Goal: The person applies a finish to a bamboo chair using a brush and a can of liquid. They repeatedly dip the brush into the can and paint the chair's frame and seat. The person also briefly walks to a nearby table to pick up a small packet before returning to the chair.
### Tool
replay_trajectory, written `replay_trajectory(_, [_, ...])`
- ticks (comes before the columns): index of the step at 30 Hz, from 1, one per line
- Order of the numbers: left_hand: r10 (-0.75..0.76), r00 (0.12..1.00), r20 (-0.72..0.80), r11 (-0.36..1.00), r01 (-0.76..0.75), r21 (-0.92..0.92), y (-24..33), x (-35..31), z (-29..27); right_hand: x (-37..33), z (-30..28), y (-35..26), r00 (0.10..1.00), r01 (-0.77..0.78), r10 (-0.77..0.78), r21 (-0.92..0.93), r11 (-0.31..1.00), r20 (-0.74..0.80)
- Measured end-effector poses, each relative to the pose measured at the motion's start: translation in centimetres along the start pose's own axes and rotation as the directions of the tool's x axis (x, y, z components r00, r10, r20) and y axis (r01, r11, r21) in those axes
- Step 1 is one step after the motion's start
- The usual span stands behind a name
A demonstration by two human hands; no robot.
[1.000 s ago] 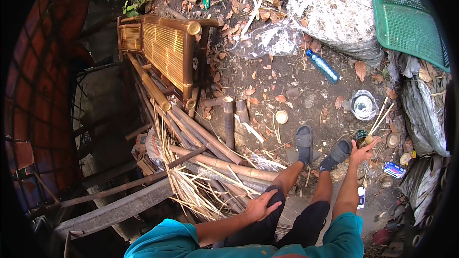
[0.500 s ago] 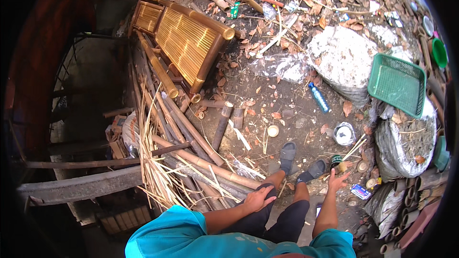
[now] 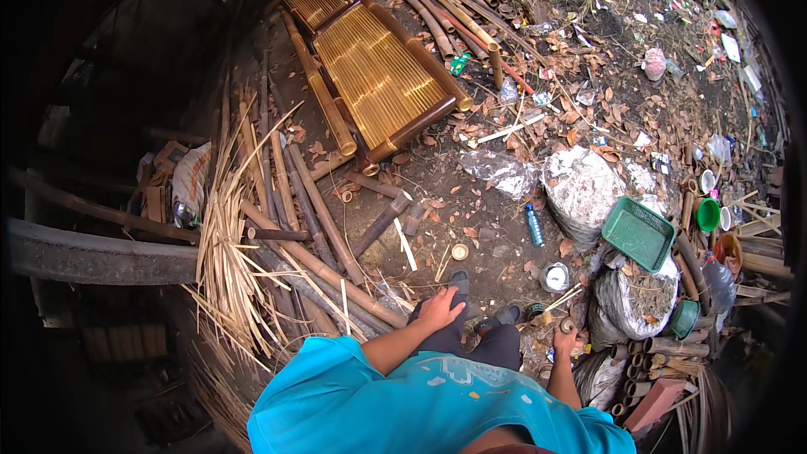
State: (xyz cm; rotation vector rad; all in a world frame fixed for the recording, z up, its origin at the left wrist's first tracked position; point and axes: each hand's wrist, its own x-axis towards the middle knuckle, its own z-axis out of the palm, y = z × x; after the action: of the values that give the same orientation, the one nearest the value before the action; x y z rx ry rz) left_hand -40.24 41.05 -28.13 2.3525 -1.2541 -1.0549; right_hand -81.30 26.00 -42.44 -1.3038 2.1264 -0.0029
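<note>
My left hand (image 3: 440, 311) lies flat over my left knee, fingers stretched out and holding nothing. On the right, low over the ground, my right hand (image 3: 566, 341) has its fingers closed at a small round brown piece (image 3: 567, 324), ring-like, perhaps cut bamboo. Just left of it stands a small dark green can (image 3: 535, 311), with thin pale sticks (image 3: 563, 299) beside it. A clear container with white contents (image 3: 555, 277) sits a little farther off. My sandalled feet (image 3: 508, 316) are between the two hands.
A bamboo bench (image 3: 378, 71) stands far left. Bamboo poles (image 3: 324, 210) and a bundle of split strips (image 3: 223, 244) lie at the left. Right are filled sacks (image 3: 580, 189), a green basket (image 3: 639, 234) and stacked bamboo pieces (image 3: 672, 347). A blue bottle (image 3: 535, 225) lies ahead.
My right hand, open with fingers spread before, is now closed at the small round piece. My left hand stays on the knee. The whole view has shifted, showing more ground at the far right.
</note>
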Motion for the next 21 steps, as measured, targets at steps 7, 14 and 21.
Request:
replay_trajectory(7, [-0.149, 0.943, -0.296, 0.982, 0.107, -0.153, -6.4, -0.6, -10.9, -11.2, -3.6, -14.5, 0.972, 0.215, -0.202, -0.107, 0.971, 0.124])
replay_trajectory(14, [-0.622, 0.739, -0.26, 0.781, 0.56, -0.277, -18.2, -6.1, -11.6, -9.8, -3.2, -19.0, 0.883, 0.387, -0.352, -0.059, 0.92, 0.31])
replay_trajectory(21, [-0.902, 0.422, -0.095, 0.401, 0.735, -0.547, -19.8, -8.8, -8.2, 3.0, 0.3, -17.9, 0.863, 0.373, -0.361, 0.037, 0.927, 0.354])
